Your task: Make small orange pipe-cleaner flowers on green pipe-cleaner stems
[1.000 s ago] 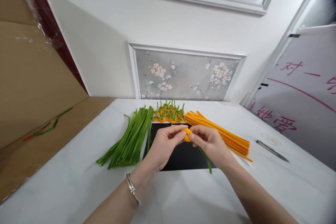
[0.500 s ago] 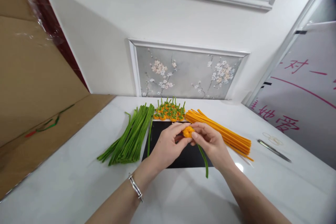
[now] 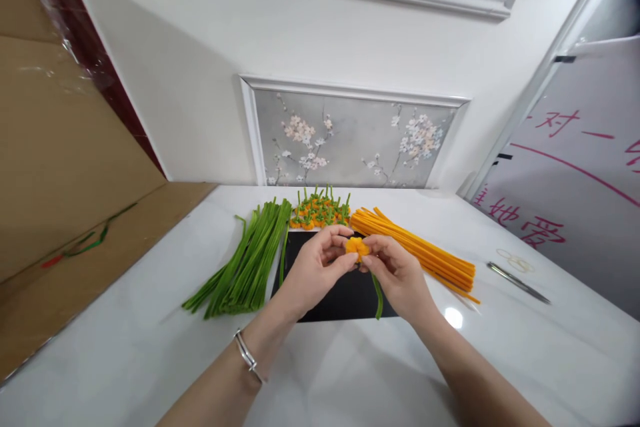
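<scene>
Between the fingertips of both hands is a small orange pipe-cleaner flower [image 3: 357,248], held above a black mat [image 3: 335,303]. My left hand [image 3: 320,270] pinches its left side with thumb and fingers. From the right, my right hand [image 3: 397,273] grips it the same way. A green pipe cleaner [image 3: 378,297] hangs down below the right hand; its upper end is hidden by the fingers. Behind the mat stand several finished-looking orange pieces with green stems [image 3: 320,208].
Left of the mat lies a bundle of green pipe cleaners [image 3: 245,263]; to the right, a bundle of orange ones [image 3: 420,247]. Tweezers [image 3: 519,282] and thin pale loops [image 3: 515,260] lie farther right on the white table [image 3: 125,347]. Cardboard [image 3: 75,213] borders the left side.
Both hands have turned the orange flower slightly, and the left fingers have shifted on it. The hanging green pipe cleaner has swung left. The whole view has moved a little.
</scene>
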Tool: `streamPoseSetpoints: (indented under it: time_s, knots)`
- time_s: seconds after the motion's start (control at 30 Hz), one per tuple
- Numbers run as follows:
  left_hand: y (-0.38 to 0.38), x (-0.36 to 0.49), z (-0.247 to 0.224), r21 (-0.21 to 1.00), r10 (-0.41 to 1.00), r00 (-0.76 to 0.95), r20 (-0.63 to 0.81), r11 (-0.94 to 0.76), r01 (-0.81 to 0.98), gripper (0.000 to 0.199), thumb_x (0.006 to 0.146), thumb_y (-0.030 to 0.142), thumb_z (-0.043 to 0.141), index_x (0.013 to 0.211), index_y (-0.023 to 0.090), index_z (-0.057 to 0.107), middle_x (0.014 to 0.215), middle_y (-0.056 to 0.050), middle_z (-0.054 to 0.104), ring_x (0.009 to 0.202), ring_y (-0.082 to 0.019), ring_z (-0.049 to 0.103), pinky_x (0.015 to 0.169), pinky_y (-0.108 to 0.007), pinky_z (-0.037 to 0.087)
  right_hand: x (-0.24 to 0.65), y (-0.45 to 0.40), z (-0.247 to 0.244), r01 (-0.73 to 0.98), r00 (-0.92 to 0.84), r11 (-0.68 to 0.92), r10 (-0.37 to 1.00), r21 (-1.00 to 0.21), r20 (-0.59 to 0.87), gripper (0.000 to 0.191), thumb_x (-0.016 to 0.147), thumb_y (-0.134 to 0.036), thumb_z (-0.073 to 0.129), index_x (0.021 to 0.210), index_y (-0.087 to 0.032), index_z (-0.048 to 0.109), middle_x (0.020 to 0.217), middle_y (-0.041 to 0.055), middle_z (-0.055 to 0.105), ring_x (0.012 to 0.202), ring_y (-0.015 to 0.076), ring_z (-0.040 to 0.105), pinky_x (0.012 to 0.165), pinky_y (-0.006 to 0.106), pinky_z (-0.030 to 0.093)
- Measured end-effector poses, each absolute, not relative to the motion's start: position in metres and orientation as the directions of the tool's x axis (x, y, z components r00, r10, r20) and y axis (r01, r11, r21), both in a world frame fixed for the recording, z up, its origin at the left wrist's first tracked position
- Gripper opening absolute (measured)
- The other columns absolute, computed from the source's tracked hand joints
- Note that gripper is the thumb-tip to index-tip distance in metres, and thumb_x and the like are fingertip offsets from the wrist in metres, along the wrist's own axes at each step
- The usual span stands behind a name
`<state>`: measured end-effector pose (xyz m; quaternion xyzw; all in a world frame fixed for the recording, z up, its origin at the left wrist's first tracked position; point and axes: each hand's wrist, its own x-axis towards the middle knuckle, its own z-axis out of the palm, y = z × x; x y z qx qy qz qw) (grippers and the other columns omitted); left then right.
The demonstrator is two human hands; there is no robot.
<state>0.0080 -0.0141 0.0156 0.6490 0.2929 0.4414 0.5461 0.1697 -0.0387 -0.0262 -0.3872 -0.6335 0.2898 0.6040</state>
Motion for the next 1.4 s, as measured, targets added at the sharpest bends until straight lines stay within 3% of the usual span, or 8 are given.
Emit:
streamPoseSetpoints:
  time_s: [0.1,0.3,0.5,0.63,0.73,0.97,1.17,1.4]
  knots:
    - [-0.0166,0.0089,0.0176,0.971,0.867,0.442,0.229,-0.173,-0.164,0.018,0.079,0.02,0.066,0.096,0.015,0.067,0.088,-0.004,0.069,0.079,-0.014,0.066,0.078,-0.027,0.054,0.1674,-0.0413,-0.0262,0.196,0.056,0.54,0.827,-0.819,0.559,0.011,0.09,-0.024,0.055,0.1,-0.023,0.061,0.083,-0.0002,0.062,0.069,0.0137,0.063,0.068,0.028,0.054]
    - [-0.0175,0.0103,0.0154,0.973,0.914,0.387,0.125,-0.037,-0.227,0.02,0.076,0.018,0.068,0.095,0.015,0.074,0.091,-0.005,0.072,0.079,-0.013,0.066,0.08,-0.029,0.056,0.1668,-0.0411,-0.0252,0.183,0.049,0.554,0.82,-0.812,0.57,0.012,0.089,-0.026,0.058,0.1,-0.023,0.062,0.082,0.0007,0.064,0.072,0.0143,0.062,0.067,0.026,0.054]
    - [-0.0165,0.0098,0.0142,0.98,0.923,0.329,0.2,-0.187,-0.073,0.027,0.079,0.018,0.064,0.103,0.015,0.075,0.104,-0.008,0.073,0.097,-0.022,0.066,0.089,-0.037,0.055,0.1672,-0.0396,-0.026,0.2,0.001,0.583,0.803,-0.787,0.595,0.044,0.081,-0.027,0.069,0.123,-0.027,0.056,0.095,0.0032,0.061,0.074,0.0156,0.062,0.07,0.03,0.058]
    - [-0.0179,0.0082,0.0175,0.981,0.882,0.428,0.196,-0.18,-0.078,0.026,0.081,0.018,0.061,0.103,0.015,0.075,0.109,-0.009,0.071,0.096,-0.022,0.066,0.087,-0.036,0.056,0.1666,-0.0408,-0.0248,0.385,0.026,0.597,0.755,-0.704,0.655,0.022,0.085,-0.02,0.062,0.106,-0.025,0.065,0.094,0.0042,0.065,0.083,0.0175,0.063,0.073,0.03,0.056]
    - [-0.0178,0.0057,0.0195,0.986,0.865,0.475,0.164,-0.127,-0.108,0.026,0.082,0.019,0.062,0.104,0.015,0.075,0.109,-0.009,0.07,0.094,-0.02,0.067,0.088,-0.034,0.056,0.1678,-0.0406,-0.0235,0.421,0.037,0.616,0.721,-0.666,0.692,0.019,0.086,-0.016,0.059,0.102,-0.025,0.066,0.093,0.0033,0.065,0.084,0.0173,0.063,0.074,0.03,0.055]
    - [-0.0131,0.0016,0.0148,0.976,0.834,0.509,0.211,-0.154,-0.153,0.053,0.076,0.017,0.072,0.127,0.023,0.06,0.121,-0.007,0.064,0.101,-0.019,0.066,0.092,-0.034,0.053,0.1726,-0.0356,-0.0299,0.296,0.022,0.61,0.765,-0.735,0.643,0.034,0.082,-0.018,0.066,0.115,-0.028,0.063,0.104,0.0056,0.062,0.091,0.0198,0.064,0.077,0.034,0.058]
    - [-0.0104,0.0034,0.0138,0.964,0.838,0.478,0.263,-0.246,-0.098,0.034,0.074,0.015,0.071,0.108,0.016,0.068,0.103,-0.007,0.073,0.098,-0.022,0.067,0.095,-0.038,0.052,0.171,-0.0348,-0.03,0.26,0.003,0.603,0.78,-0.754,0.625,0.031,0.081,-0.018,0.067,0.111,-0.027,0.066,0.104,0.0055,0.064,0.093,0.0209,0.065,0.078,0.034,0.058]
    - [-0.0086,0.0054,0.0122,0.953,0.851,0.434,0.295,-0.293,-0.073,0.033,0.072,0.015,0.071,0.105,0.016,0.067,0.1,-0.006,0.072,0.094,-0.019,0.067,0.091,-0.035,0.054,0.1758,-0.0371,-0.0263,0.26,-0.037,0.567,0.815,-0.781,0.579,0.03,0.081,-0.019,0.068,0.11,-0.025,0.065,0.102,0.0056,0.065,0.089,0.0194,0.066,0.078,0.032,0.058]
